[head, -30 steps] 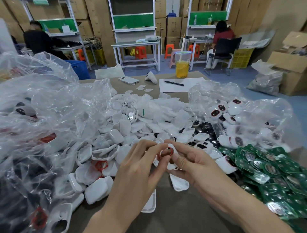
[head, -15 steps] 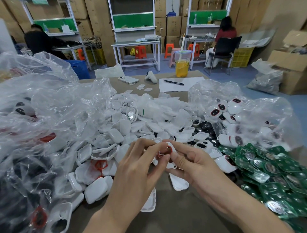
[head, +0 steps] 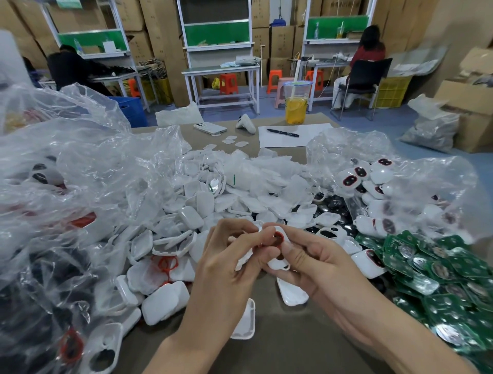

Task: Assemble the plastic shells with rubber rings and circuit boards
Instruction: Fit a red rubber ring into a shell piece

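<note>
One white shell [head: 277, 264]: you gripped it in your right hand [head: 317, 267], long axis pointing away; rubber ring [head: 278, 237] at its far end, pinched by your left hand [head: 226, 269].

Nothing here can be read. The cartons [head: 282, 40] along the back wall bear faint print, too blurred to make out. A green sign [head: 68, 3] at top left and the marks on the pen [head: 282, 132] and circuit boards [head: 453, 267] are too small.
</note>
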The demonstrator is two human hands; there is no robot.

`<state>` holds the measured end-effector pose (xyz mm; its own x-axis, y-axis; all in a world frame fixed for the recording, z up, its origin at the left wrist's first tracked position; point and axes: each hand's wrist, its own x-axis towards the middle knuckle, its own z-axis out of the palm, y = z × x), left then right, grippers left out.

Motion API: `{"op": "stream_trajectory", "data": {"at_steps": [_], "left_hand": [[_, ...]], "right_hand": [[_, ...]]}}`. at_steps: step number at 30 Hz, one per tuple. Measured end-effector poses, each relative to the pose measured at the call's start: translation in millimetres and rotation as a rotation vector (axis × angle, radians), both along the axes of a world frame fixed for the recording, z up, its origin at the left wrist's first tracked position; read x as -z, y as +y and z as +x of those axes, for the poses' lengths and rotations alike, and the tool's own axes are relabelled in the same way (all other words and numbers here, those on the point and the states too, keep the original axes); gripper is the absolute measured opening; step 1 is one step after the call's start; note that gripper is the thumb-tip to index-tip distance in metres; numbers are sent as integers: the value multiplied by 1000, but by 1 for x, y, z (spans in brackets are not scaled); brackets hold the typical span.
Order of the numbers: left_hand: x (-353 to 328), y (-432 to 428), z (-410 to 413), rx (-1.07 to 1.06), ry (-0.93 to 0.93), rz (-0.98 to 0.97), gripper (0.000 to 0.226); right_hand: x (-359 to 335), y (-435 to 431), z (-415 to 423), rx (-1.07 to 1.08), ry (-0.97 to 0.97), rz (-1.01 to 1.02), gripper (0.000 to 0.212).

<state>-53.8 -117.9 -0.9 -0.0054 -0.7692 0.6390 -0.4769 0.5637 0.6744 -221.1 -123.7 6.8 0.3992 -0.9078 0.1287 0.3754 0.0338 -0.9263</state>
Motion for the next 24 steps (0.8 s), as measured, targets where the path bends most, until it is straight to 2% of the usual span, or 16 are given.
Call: {"op": "stream_trajectory", "data": {"at_steps": [6, 10, 17, 24], "left_hand": [[-5, 1, -2, 98, 131, 141, 26], [-9, 3, 0, 236, 164, 254, 23], [-16, 0, 2, 394, 402, 500, 25], [-15, -1, 2, 433, 466, 564, 25]], "right_hand": [[1, -1, 2, -21, -25, 7, 30], [4, -3, 0, -8, -38, 37, 30], [7, -4, 2, 5, -28, 29, 29], [3, -1, 0, -23, 56, -27, 31]]}}
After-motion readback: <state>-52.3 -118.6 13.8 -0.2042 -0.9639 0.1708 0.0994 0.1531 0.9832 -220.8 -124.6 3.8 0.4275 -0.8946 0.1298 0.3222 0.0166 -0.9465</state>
